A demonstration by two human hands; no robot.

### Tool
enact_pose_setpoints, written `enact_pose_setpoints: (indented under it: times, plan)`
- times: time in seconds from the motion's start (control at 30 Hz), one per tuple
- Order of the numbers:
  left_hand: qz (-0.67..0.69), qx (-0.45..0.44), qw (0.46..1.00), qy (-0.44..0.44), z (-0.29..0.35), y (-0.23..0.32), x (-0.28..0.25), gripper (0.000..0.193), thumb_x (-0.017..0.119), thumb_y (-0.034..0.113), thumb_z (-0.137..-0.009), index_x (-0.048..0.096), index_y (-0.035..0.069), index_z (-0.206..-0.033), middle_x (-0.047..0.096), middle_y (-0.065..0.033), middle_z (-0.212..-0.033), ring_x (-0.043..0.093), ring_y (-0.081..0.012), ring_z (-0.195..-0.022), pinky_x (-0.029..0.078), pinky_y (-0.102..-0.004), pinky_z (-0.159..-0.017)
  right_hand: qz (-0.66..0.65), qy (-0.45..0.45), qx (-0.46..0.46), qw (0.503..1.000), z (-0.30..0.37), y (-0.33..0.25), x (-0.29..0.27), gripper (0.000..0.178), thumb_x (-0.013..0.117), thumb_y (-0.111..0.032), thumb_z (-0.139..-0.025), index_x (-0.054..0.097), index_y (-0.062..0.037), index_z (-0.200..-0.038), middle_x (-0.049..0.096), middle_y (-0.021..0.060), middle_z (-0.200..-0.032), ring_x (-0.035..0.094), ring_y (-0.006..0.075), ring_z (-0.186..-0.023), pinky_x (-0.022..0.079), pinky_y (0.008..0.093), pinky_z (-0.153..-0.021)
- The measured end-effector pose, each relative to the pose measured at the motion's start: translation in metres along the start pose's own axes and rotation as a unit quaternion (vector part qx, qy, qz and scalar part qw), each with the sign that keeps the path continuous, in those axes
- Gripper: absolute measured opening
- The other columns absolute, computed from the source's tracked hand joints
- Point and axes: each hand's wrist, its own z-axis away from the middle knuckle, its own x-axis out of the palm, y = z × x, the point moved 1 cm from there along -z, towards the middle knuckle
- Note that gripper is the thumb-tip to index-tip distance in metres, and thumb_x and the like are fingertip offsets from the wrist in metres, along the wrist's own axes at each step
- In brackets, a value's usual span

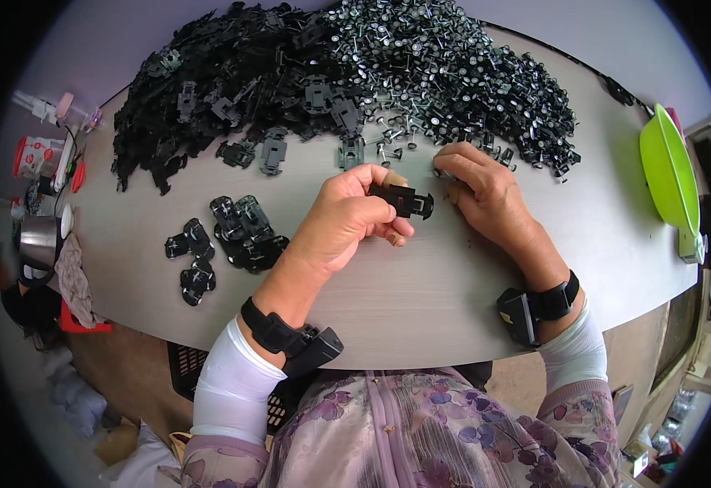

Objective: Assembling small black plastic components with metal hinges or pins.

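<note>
Our left grip (345, 213) clamps a flat black plastic part (410, 202), likely for steadiness; right grip (489, 193): together or apart, we can't tell.

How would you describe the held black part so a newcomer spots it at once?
On the pale table, a dark heap lies at the back. Nearer, the left hand grips the flat black part; similar ones lie unheld.
</note>
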Motion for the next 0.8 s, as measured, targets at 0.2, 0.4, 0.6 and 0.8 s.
enact_pose_setpoints:
  times: [0.2, 0.4, 0.6, 0.8]
  plan:
    - [-0.001, -0.007, 1.0, -0.001, -0.002, -0.003, -0.003, 0.019, 0.063, 0.001, -0.084, 0.056, -0.001, -0.102, 0.064, -0.0114, -0.09, 0.067, -0.0205, -0.07, 0.058, -0.0319, -0.063, -0.061, 0.019, 0.031, 0.997, 0.001, -0.01, -0.007, 0.035, 0.07, 0.005, -0.069, 0.061, -0.0006, -0.102, 0.061, 0.0106, -0.096, 0.063, 0.024, -0.071, 0.052, 0.0316, -0.061]
    - [0.032, -0.014, 0.999, -0.007, -0.001, -0.004, 0.001, 0.019, 0.064, 0.004, -0.086, 0.056, -0.003, -0.103, 0.065, -0.0116, -0.09, 0.068, -0.0201, -0.069, 0.058, -0.0323, -0.064, -0.133, 0.014, 0.012, 0.991, 0.007, -0.038, -0.005, 0.035, 0.073, 0.002, -0.069, 0.06, -0.0025, -0.102, 0.06, 0.0102, -0.094, 0.063, 0.0231, -0.071, 0.051, 0.031, -0.059]
    - [0.0, -0.056, 0.997, -0.062, 0.001, -0.008, -0.001, 0.019, 0.063, 0.01, -0.091, 0.058, -0.001, -0.104, 0.067, -0.0118, -0.089, 0.067, -0.0174, -0.066, 0.053, -0.027, -0.056, -0.089, 0.008, -0.047, 0.995, 0.01, -0.044, -0.002, 0.039, 0.075, 0.002, -0.065, 0.06, -0.0023, -0.101, 0.059, 0.0105, -0.092, 0.063, 0.0293, -0.076, 0.052, 0.0357, -0.063]
    - [0.023, -0.058, 0.995, -0.083, -0.001, -0.013, -0.001, 0.014, 0.059, 0.013, -0.093, 0.061, 0.002, -0.101, 0.067, -0.0079, -0.082, 0.062, -0.0128, -0.059, 0.043, -0.0219, -0.048, -0.074, 0.033, -0.084, 0.993, 0.009, -0.042, -0.004, 0.038, 0.076, 0.001, -0.063, 0.06, -0.0026, -0.097, 0.059, 0.0099, -0.09, 0.062, 0.0285, -0.075, 0.052, 0.0356, -0.062]
